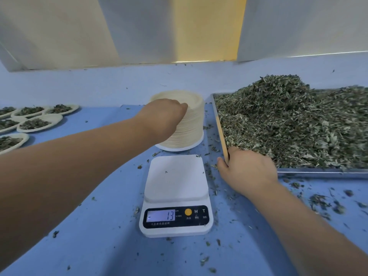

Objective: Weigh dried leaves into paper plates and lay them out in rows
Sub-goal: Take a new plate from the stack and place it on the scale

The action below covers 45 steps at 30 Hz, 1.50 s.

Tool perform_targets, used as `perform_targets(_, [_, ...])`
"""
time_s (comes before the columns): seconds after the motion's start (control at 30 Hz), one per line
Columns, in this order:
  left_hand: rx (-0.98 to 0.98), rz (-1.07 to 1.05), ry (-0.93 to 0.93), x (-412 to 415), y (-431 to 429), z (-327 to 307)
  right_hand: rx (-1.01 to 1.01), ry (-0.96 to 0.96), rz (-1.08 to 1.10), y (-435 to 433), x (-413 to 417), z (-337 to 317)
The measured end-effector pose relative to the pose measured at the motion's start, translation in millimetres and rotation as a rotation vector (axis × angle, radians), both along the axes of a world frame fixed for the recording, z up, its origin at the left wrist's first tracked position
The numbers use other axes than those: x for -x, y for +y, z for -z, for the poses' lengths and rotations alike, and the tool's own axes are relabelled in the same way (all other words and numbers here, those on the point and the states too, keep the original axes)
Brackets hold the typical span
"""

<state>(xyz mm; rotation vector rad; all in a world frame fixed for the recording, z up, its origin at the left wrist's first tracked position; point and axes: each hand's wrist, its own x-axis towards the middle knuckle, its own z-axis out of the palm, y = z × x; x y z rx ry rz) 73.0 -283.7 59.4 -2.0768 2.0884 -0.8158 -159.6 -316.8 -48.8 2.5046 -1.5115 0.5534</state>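
Stack of cream paper plates [186, 126] stood upright on its base, long axis straight up, just behind the white digital kitchen scale [175, 196]. The scale ran lengthwise toward me, display at the near end reading minus 13, platform bare apart from a crumb or two.

Left hand [161, 116] was draped over the stack's top near-left rim, fingers curled down onto the edge and thumb lying along the rim. Couldn't tell how many plates it actually had. Right hand [247, 172] held the near-left corner of the flat metal tray [318, 173], thumb outside the left wall and fingers tucked over the rim into the stuff inside.

That tray sat right of the scale, heaped with chopped dried green leaves [288, 120]. Far left, several oval paper plates already filled with leaves [33, 124] lay in overlapping rows. Loose bits were scattered all over the blue table cover [99, 216], thickest near the tray.
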Motion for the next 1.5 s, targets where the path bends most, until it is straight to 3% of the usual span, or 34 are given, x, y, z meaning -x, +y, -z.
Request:
perform_targets(0.57, [0.011, 0.041, -0.373, 14, 9, -5, -0.017, -0.014, -0.008, -2, 1, 2])
perform_targets(0.73, [0.194, 0.000, -0.019, 10, 9, -10, -0.006, -0.017, -0.007, 0, 1, 1])
perform_targets(0.9, [0.388, 0.010, 0.206, 0, 16, -10, -0.012, -0.019, -0.005, 2, 1, 0])
perform_targets(1.1, [0.745, 0.115, 0.952, -5, 50, 11, -0.049, -0.016, 0.033, 7, 0, -5])
perform_targets(1.17, [0.791, 0.153, 1.109, -4, 67, 29, 0.004, -0.078, 0.038, 10, -1, -5])
perform_targets(1.37, [0.749, 0.174, 1.315, -8, 102, 76, 0.073, -0.358, -0.225, 18, -2, -8])
perform_targets(1.5, [0.748, 0.126, 1.396, -11, 114, 98, 0.016, -0.429, -0.405, 28, -12, -4])
